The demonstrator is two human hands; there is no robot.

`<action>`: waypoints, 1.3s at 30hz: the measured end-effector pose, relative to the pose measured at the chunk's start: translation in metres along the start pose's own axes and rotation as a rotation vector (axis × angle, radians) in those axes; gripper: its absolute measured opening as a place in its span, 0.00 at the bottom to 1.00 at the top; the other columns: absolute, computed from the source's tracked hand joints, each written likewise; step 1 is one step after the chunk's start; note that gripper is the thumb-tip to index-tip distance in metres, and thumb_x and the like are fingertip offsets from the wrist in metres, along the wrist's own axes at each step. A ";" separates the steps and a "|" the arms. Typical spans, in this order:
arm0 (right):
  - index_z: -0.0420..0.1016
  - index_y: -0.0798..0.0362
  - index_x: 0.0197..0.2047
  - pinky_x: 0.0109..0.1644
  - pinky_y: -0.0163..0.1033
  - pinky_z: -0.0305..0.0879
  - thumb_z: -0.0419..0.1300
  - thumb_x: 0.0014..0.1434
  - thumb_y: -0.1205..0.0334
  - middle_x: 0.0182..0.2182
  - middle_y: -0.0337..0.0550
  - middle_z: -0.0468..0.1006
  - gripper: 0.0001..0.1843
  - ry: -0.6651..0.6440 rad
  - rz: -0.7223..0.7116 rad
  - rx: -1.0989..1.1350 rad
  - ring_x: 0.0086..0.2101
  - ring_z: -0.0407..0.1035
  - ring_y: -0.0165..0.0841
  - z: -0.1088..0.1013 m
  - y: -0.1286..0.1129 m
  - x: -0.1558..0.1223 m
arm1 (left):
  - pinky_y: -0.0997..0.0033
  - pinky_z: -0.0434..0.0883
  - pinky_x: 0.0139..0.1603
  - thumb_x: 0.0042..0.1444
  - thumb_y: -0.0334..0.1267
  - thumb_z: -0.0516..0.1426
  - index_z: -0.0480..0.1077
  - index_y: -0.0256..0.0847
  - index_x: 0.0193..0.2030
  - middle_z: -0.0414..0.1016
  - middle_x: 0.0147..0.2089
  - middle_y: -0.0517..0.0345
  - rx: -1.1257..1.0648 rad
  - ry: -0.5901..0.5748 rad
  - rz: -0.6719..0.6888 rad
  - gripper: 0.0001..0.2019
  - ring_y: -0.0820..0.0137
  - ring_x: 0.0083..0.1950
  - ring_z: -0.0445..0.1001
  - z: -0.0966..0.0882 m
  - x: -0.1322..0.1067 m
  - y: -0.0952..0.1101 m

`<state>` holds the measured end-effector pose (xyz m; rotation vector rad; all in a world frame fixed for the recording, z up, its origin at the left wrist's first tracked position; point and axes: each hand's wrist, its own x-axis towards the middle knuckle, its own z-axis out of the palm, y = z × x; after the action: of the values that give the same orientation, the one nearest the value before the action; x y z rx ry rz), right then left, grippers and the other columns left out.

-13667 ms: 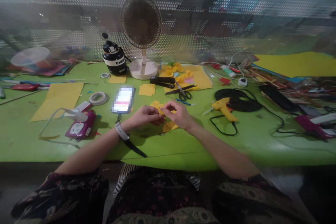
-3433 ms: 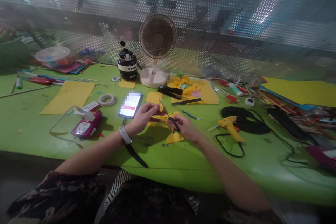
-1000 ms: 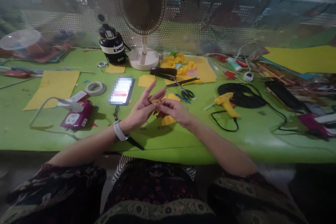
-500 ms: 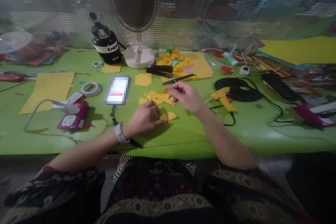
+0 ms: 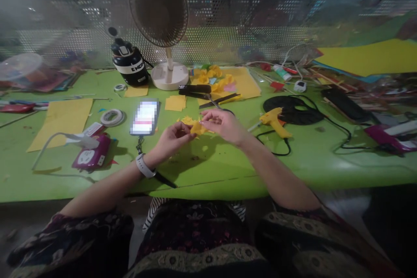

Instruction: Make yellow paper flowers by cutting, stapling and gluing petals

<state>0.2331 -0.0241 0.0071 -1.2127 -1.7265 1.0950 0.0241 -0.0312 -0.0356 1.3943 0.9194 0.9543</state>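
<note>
Where the forearms cross the near edge of the green worktop (image 5: 208,171), a pale watch strap (image 5: 145,167) circles the left wrist. Beyond it, midway between the left and right edges, the two hands are close together, with a piece of yellow paper (image 5: 197,128) between them. The left hand (image 5: 174,141) pinches the paper's left side between thumb and fingers, and the right hand (image 5: 224,126) has its fingertips closed on the upper right. The piece is small, bright and slightly orange; it looks curved rather than flat, its outline is partly covered by fingers, and its finer creases are too small to make out. Toward the left edge lies a purple power block (image 5: 93,154) with a white plug in it; toward the right edge, a yellow glue gun (image 5: 275,122) lies on its side. Just behind the hands are fringed yellow scraps (image 5: 186,120), a phone (image 5: 144,117) with a lit, blurred screen, and a roll of tape (image 5: 112,117). Farther back come a stack of yellow squares (image 5: 176,103) and a black stapler (image 5: 195,90), then ruffled yellow paper flowers (image 5: 224,80) on a larger sheet. Near the far edge stand a dark bottle (image 5: 130,68) and a round fan (image 5: 159,6).
</note>
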 end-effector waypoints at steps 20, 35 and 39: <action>0.71 0.52 0.41 0.36 0.39 0.69 0.66 0.56 0.61 0.31 0.38 0.76 0.11 -0.047 0.068 -0.012 0.30 0.71 0.31 0.006 -0.003 -0.003 | 0.75 0.79 0.33 0.52 0.39 0.69 0.67 0.38 0.55 0.83 0.39 0.53 -0.229 -0.017 -0.175 0.26 0.67 0.40 0.83 -0.002 0.001 0.004; 0.72 0.53 0.45 0.38 0.41 0.73 0.67 0.56 0.59 0.30 0.37 0.74 0.15 -0.055 0.055 0.049 0.31 0.71 0.30 0.005 -0.003 -0.004 | 0.79 0.75 0.29 0.53 0.46 0.68 0.73 0.35 0.36 0.83 0.37 0.49 -0.184 -0.105 -0.351 0.16 0.71 0.34 0.82 -0.006 0.003 0.010; 0.73 0.53 0.45 0.39 0.41 0.73 0.68 0.55 0.59 0.31 0.38 0.74 0.15 -0.039 0.068 0.038 0.31 0.71 0.30 0.005 -0.005 -0.004 | 0.79 0.75 0.29 0.52 0.46 0.69 0.74 0.35 0.35 0.83 0.37 0.49 -0.176 -0.099 -0.322 0.16 0.72 0.35 0.82 -0.006 0.003 0.010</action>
<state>0.2284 -0.0302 0.0098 -1.2421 -1.6964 1.1944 0.0192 -0.0263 -0.0253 1.0950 0.9283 0.6984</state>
